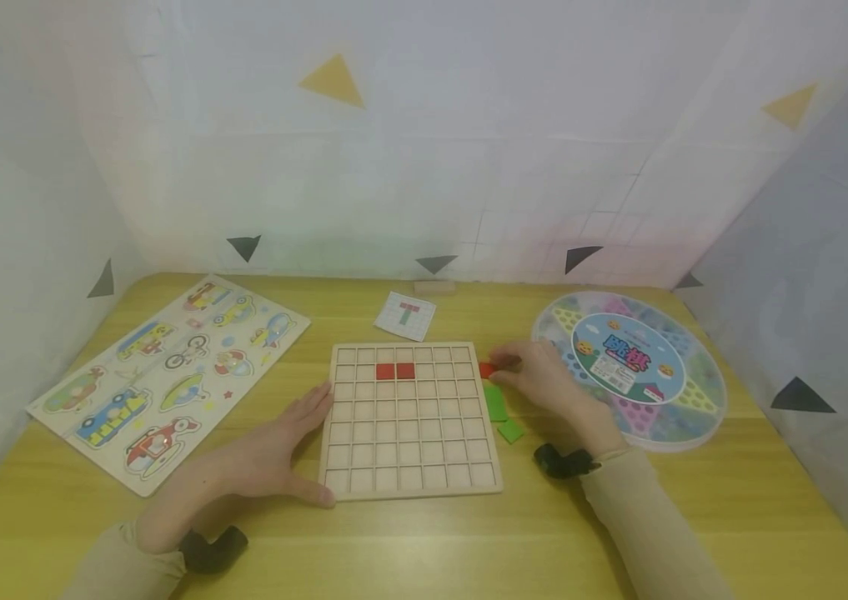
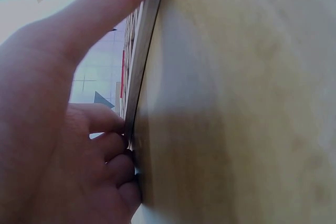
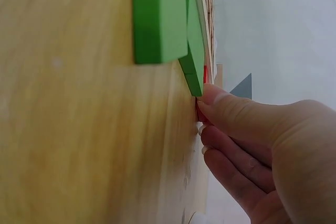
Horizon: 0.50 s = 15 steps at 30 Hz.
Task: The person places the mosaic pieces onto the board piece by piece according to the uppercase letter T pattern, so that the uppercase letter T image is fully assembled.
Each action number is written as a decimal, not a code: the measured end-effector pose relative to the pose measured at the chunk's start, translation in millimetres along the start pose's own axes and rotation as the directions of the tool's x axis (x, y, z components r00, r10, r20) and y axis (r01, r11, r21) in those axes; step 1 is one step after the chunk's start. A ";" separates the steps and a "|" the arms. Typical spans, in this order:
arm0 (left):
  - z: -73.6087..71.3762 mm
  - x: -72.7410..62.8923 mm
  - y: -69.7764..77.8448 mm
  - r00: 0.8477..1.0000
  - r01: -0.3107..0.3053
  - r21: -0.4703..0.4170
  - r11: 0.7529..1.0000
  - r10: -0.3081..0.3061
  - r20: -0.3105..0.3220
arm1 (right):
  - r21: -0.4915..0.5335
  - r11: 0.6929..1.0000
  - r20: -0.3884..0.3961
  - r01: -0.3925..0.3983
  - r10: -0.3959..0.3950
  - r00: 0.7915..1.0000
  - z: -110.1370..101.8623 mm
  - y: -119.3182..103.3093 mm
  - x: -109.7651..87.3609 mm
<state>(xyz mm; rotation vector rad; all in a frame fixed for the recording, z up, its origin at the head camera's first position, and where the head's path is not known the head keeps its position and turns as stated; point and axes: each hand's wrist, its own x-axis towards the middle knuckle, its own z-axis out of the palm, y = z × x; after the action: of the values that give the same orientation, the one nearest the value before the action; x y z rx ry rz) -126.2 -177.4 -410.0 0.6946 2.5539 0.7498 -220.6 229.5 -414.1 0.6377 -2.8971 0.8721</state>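
A square wooden grid board (image 1: 410, 421) lies in the middle of the table, with two red square tiles (image 1: 395, 372) side by side in its second row from the far edge. My left hand (image 1: 273, 454) rests along the board's left side, thumb at the near corner and fingers spread up the edge. Beyond the right edge, my right hand (image 1: 544, 375) pinches a red tile (image 3: 201, 111) between thumb and fingers, low over the table. Green tiles (image 1: 496, 403) lie just nearer to me, beside the board, one (image 1: 511, 431) turned at an angle.
Behind the board lies a pattern card (image 1: 405, 316) showing a red and green T, near a small wooden block (image 1: 434, 287). A puzzle board with vehicle pictures (image 1: 176, 375) takes up the left. At the right sits a round Chinese checkers box (image 1: 629, 367), close behind my right wrist.
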 end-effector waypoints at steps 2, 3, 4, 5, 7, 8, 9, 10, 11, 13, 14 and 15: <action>0.2 0.2 0.1 1.000 0.001 0.002 1.000 -0.001 -0.001 | -0.005 1.000 -0.004 0.005 -0.005 1.000 0.2 0.6 0.1; 0.2 0.3 0.1 1.000 0.001 0.003 1.000 -0.001 -0.002 | -0.005 1.000 -0.005 0.007 -0.007 1.000 0.3 1.0 0.1; 0.2 0.4 0.1 1.000 0.001 0.002 1.000 -0.001 -0.002 | -0.005 1.000 -0.004 0.006 -0.006 1.000 0.3 1.1 0.1; 0.2 0.4 0.1 1.000 0.002 0.001 1.000 -0.002 -0.002 | -0.005 1.000 -0.004 0.006 -0.006 1.000 0.2 1.3 0.1; 0.0 0.4 0.2 1.000 0.003 0.002 1.000 -0.003 -0.002 | -0.007 1.000 -0.002 0.005 -0.005 1.000 -0.2 1.3 0.1; 0.0 0.3 0.1 1.000 0.003 0.004 1.000 -0.003 -0.002 | -0.005 1.000 0.000 0.004 -0.004 1.000 -0.4 1.1 -0.1; 0.0 0.3 0.0 1.000 0.005 0.005 1.000 -0.005 -0.001 | -0.004 1.000 0.001 0.002 -0.002 1.000 -0.7 0.8 -0.2; -0.1 0.2 -0.2 1.000 0.006 0.008 1.000 -0.006 -0.001 | 0.000 1.000 0.003 0.000 0.000 1.000 -1.1 0.6 -0.5; 0.0 0.2 -0.4 1.000 0.007 0.010 1.000 -0.007 -0.001 | 0.006 1.000 0.004 -0.002 0.002 1.000 -1.5 0.4 -0.6; 0.2 0.2 -1.0 1.000 0.005 0.013 1.000 -0.005 -0.001 | 0.015 1.000 0.008 -0.011 0.011 1.000 -2.2 0.4 -0.8; 0.3 0.2 -1.2 1.000 0.004 0.013 1.000 -0.004 -0.002 | 0.020 1.000 0.009 -0.019 0.018 1.000 -3.2 -0.1 -1.1; 0.3 0.0 -1.2 1.000 0.002 0.012 1.000 -0.002 -0.003 | 0.025 0.999 0.009 -0.024 0.024 1.000 -4.2 -0.5 -1.4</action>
<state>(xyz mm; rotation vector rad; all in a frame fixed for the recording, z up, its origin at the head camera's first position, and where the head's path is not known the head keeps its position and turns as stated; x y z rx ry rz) -126.5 -178.2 -411.0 0.6946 2.5633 0.7359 -219.5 231.8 -410.5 0.6117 -2.9121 0.9121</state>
